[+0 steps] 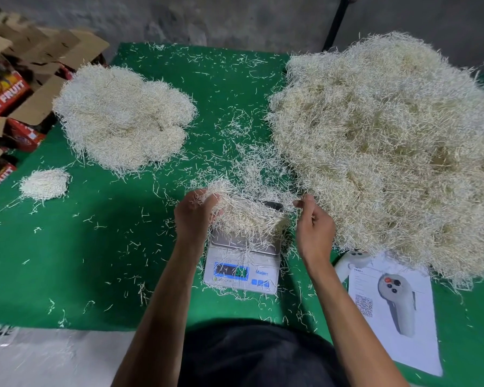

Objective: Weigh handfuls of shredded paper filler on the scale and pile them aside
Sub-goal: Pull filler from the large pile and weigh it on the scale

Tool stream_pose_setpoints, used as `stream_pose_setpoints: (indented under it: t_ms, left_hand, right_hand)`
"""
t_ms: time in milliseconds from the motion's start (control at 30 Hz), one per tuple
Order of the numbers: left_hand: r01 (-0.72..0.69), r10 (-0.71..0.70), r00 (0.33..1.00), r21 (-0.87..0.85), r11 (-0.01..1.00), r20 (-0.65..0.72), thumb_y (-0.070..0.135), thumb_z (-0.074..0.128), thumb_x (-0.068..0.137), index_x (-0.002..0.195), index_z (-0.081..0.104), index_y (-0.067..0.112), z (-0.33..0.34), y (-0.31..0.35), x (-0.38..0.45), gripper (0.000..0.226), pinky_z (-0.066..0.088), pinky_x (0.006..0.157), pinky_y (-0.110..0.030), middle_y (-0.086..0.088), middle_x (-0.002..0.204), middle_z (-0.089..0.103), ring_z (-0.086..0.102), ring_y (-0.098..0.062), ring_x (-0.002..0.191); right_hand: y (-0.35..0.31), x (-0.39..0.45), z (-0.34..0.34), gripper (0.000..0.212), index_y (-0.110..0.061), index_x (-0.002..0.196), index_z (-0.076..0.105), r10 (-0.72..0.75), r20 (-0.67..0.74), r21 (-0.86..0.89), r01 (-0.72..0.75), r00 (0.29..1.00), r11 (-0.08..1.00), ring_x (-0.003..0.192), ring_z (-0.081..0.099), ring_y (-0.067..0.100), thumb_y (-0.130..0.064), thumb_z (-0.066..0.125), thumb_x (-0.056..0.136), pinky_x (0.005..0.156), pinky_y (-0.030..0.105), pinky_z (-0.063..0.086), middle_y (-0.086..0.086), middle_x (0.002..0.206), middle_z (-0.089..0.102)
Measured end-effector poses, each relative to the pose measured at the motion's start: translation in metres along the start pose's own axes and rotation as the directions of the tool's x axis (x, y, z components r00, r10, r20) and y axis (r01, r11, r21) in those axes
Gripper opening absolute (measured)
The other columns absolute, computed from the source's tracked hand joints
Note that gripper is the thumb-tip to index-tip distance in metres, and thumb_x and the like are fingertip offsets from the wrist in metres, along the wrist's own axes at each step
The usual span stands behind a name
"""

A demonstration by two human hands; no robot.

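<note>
Weighing one portion of shredded paper filler. A tuft of filler (246,216) rests on the platform of the digital scale (242,263), which stands on the green table (101,247) between the large unsorted heap (389,146) on the right and the weighed pile (123,115) at the far left; a smaller mound (44,184) lies nearer the left edge. The left hand (194,216) grips the left side of the tuft with curled fingers, while the right hand (313,224) pinches a few strands at its right edge, beside the heap. For a true reading, the portion should probably sit wholly on the platform, free of both hands and of strands bridging to the heap or trailing onto the table. Loose shreds partly cover the blue display (231,270), whose digits cannot be read here; brushing them off would help. Trimming is best done in small pinches, since the strands cling together and lift in clumps.
</note>
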State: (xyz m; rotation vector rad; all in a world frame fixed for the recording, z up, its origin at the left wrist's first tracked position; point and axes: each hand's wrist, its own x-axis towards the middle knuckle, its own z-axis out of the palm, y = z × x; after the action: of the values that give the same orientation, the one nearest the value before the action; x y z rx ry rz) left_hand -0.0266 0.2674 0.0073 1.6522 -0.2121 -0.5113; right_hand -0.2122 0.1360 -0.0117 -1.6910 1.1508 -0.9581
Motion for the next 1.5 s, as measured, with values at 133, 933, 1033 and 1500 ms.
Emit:
stream_pose_setpoints:
  t_ms: [133,933,1033,1500]
  left_hand:
    - [0.039,-0.039,0.999,-0.064,0.997,-0.004,0.016,0.074,0.084,0.09,0.07,0.016,0.001,-0.002,-0.002,0.006,0.043,0.059,-0.026,0.011,0.067,0.064,0.051,-0.004,0.055]
    - [-0.128,0.115,0.991,0.238,0.963,0.065,0.034,0.082,0.082,0.093,0.068,0.032,0.011,0.002,-0.012,0.019,0.042,0.056,-0.002,0.032,0.056,0.061,0.057,0.02,0.06]
    - [-0.144,0.123,0.988,0.275,0.951,0.094,0.037,0.082,0.081,0.075,0.066,0.038,0.012,-0.001,-0.015,0.017,0.047,0.054,-0.022,0.006,0.058,0.067,0.057,0.0,0.052]
    - [-0.1,0.092,0.995,0.243,0.965,0.041,0.027,0.07,0.077,0.049,0.046,0.019,0.003,0.001,-0.01,0.037,0.024,0.039,-0.02,0.014,0.041,0.038,0.027,-0.004,0.037]
  right_hand:
    - [0.0,-0.001,0.0,0.043,-0.034,0.091,0.067,0.038,0.012,0.023,-0.038,0.999,0.999,0.035,0.03,0.013,-0.05,0.033,0.11,0.038,0.025,0.031,0.006,0.047,0.04]
    - [-0.033,0.03,0.061,0.016,-0.033,0.097,0.065,0.011,0.505,-0.084,0.037,0.863,0.996,0.08,0.072,0.029,-0.044,0.054,0.102,0.076,0.053,0.061,-0.005,0.086,0.071]
    - [-0.032,0.036,0.063,0.011,-0.034,0.096,0.063,0.043,0.465,-0.105,0.007,0.884,0.994,0.084,0.072,0.032,-0.038,0.056,0.103,0.083,0.052,0.061,-0.01,0.091,0.07]
    - [-0.027,0.083,0.066,0.019,-0.009,0.09,0.066,0.181,0.197,-0.187,-0.144,0.964,0.972,0.06,0.057,0.016,-0.01,0.051,0.101,0.064,0.041,0.057,0.007,0.08,0.069]
